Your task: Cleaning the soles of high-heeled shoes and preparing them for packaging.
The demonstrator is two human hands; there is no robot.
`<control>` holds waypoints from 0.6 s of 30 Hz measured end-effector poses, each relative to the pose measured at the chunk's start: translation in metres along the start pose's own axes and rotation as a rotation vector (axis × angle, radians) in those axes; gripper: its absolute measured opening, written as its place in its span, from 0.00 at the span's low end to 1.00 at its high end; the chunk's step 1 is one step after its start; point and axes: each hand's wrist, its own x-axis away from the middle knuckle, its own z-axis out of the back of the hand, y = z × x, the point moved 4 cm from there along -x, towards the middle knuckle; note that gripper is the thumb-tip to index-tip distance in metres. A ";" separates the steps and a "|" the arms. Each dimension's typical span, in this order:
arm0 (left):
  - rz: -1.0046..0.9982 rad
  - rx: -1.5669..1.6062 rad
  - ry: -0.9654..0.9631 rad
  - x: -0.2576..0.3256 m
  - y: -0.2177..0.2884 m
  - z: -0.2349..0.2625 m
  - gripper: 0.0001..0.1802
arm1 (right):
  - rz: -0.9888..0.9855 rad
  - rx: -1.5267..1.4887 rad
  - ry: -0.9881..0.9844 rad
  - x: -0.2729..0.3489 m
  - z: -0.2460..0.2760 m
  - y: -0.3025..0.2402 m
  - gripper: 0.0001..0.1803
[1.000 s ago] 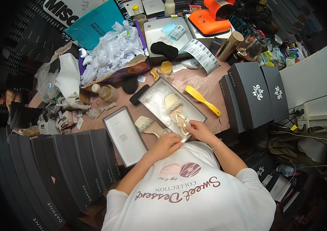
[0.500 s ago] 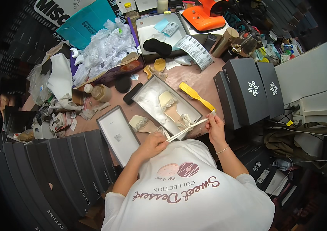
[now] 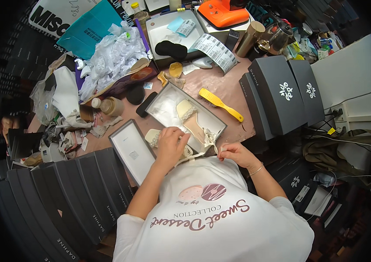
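The fingers (image 3: 221, 150) of the right hand (image 3: 233, 153) pinch a thin cream ribbon (image 3: 209, 139); the left hand (image 3: 171, 144) presses closed on a beige sandal (image 3: 152, 136) beside the open shoe box (image 3: 170, 94) on the desk (image 3: 229, 85). The ribbon seems soft, light and slippery, so I would hold it near its end, and the sandal by its stiff sole.

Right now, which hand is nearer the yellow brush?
Right. The right hand lies below the yellow brush, by the box's near corner; the left hand is farther left, across the open shoe box.

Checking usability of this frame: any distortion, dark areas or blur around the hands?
Head view: strong fisheye bending, black vignette at the rim; even light centrally; left hand and right hand fairly sharp over the open shoe box, ribbon detail soft.
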 end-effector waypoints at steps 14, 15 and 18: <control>0.458 1.168 -0.139 -0.009 -0.021 -0.085 0.05 | 0.067 0.284 -0.038 0.005 0.021 0.005 0.15; 0.452 1.352 -0.087 -0.007 -0.018 -0.081 0.05 | 0.050 0.266 -0.046 0.002 0.023 0.008 0.15; 0.495 1.513 -0.109 -0.003 -0.018 -0.078 0.07 | -0.155 0.219 0.003 -0.013 0.026 0.019 0.18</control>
